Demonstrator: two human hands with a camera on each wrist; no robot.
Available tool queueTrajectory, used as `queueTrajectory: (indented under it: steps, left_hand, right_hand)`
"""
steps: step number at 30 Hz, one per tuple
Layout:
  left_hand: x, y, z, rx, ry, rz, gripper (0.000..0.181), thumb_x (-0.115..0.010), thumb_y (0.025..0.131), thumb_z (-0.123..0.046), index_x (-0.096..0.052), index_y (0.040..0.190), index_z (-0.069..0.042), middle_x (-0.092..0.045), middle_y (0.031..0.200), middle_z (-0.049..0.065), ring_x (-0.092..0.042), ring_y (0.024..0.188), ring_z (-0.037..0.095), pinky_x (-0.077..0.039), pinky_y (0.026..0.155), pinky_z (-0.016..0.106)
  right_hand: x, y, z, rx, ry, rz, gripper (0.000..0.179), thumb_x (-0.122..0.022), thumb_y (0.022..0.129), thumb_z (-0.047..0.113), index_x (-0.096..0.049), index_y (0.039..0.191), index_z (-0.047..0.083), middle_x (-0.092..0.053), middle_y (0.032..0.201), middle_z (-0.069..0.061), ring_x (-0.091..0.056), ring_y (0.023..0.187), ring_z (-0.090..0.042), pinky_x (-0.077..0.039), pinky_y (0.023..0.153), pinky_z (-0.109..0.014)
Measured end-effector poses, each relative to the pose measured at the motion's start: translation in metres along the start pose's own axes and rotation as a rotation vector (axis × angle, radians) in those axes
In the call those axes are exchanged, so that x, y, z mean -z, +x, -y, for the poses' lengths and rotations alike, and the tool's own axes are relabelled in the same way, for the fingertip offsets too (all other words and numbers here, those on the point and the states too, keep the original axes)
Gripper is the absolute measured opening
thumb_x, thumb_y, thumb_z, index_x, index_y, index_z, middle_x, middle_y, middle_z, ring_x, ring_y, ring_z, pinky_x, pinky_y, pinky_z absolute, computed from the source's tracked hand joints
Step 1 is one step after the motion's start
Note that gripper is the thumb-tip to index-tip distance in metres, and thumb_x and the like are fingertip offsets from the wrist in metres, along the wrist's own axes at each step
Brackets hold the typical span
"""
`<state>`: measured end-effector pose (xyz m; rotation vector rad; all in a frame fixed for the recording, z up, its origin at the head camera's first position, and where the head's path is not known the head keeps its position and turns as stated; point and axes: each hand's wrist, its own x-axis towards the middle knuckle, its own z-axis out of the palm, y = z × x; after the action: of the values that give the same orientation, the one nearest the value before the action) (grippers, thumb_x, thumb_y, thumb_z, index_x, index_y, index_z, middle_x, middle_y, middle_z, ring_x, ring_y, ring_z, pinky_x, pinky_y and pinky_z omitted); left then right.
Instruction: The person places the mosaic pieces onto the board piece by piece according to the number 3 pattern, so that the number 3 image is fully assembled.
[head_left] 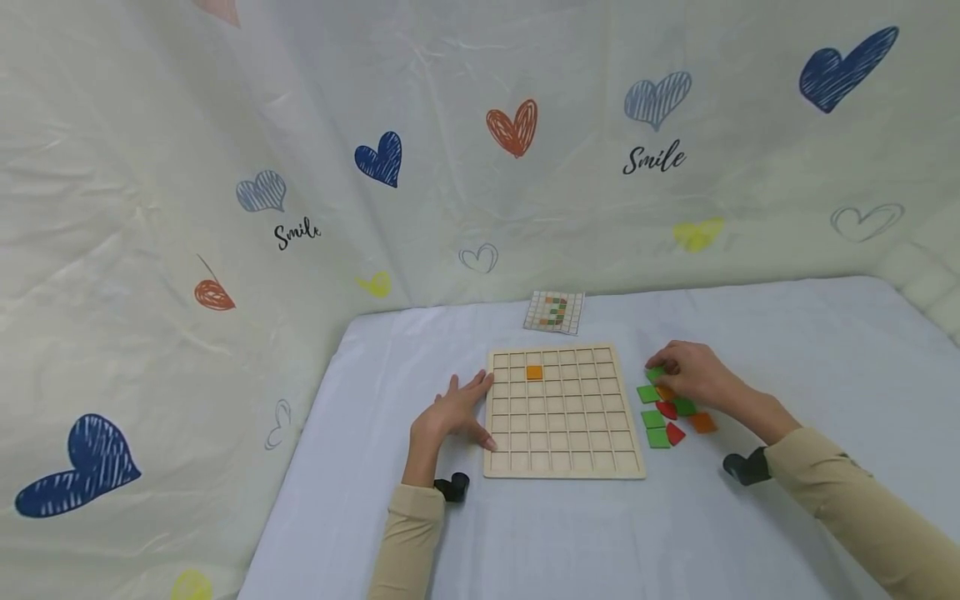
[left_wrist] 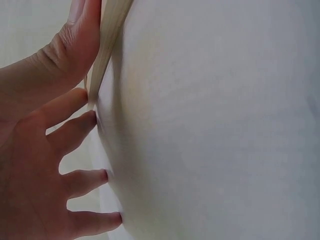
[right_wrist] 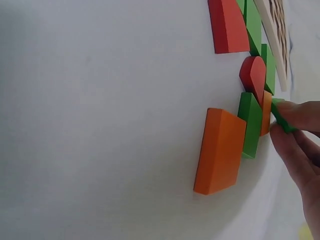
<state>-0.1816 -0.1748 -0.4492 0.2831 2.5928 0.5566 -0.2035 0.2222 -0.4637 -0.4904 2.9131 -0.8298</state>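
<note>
A square wooden grid board (head_left: 566,435) lies on the white cloth, with one orange square tile (head_left: 534,372) in its second row from the far side. My left hand (head_left: 452,414) rests at the board's left edge, fingers spread and thumb lower down the same edge. To the right of the board, my right hand (head_left: 699,373) pinches a green tile (right_wrist: 282,118) between thumb and fingers. Just below it lies a loose group of tiles: green squares (head_left: 654,419), red rounded pieces (head_left: 675,434) and orange squares (head_left: 703,422).
Behind the board lies a small pattern card (head_left: 553,312) printed with a grid and coloured cells. A curtain (head_left: 442,208) with hearts and lettering hangs behind the table. Both wrists carry black camera mounts (head_left: 454,487).
</note>
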Motion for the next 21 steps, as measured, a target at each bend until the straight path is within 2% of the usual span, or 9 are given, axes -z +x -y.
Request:
queueTrajectory:
  steps: [5,11,15,21]
  left_hand:
    - [-0.0003,-0.0008,0.0,-0.001,-0.002,-0.007,0.12,-0.096,0.069,-0.029,-0.025,0.165,-0.02,-0.016,0.174,0.0,0.0,0.159,0.044,-0.011,0.123,0.071]
    - [0.0019,-0.0037,-0.0013,0.001,-0.012,-0.006,0.12,-0.096,0.069,-0.028,-0.026,0.165,-0.019,-0.016,0.174,0.0,0.0,0.159,0.044,-0.011,0.123,0.071]
    - [0.0029,-0.0046,-0.0014,-0.002,-0.014,-0.005,0.119,-0.096,0.069,-0.027,-0.026,0.165,-0.019,-0.016,0.174,0.001,0.0,0.159,0.044,-0.011,0.122,0.071]
    - [0.0018,-0.0032,-0.0003,-0.011,-0.019,0.003,0.119,-0.096,0.069,-0.028,-0.025,0.165,-0.02,-0.015,0.174,0.001,0.001,0.159,0.044,-0.01,0.122,0.071]
  right_hand:
    - [0.002,-0.0034,0.0002,-0.033,0.037,0.01,0.025,-0.075,0.088,0.001,-0.074,0.111,-0.006,-0.072,0.106,-0.02,-0.064,0.091,-0.031,-0.059,0.086,-0.052]
    - [0.0049,-0.0045,0.0004,-0.048,0.051,0.02,0.03,-0.073,0.089,0.002,-0.073,0.117,-0.007,-0.072,0.112,-0.022,-0.066,0.095,-0.032,-0.059,0.088,-0.052]
    - [0.0075,-0.0032,0.0016,-0.021,0.05,0.0,0.03,-0.073,0.088,0.002,-0.073,0.117,-0.006,-0.073,0.111,-0.022,-0.067,0.094,-0.031,-0.059,0.087,-0.053]
    - [0.0045,0.0009,0.0081,-0.018,0.13,-0.006,0.03,-0.078,0.087,0.007,-0.073,0.115,-0.002,-0.074,0.11,-0.018,-0.069,0.098,-0.033,-0.059,0.089,-0.052]
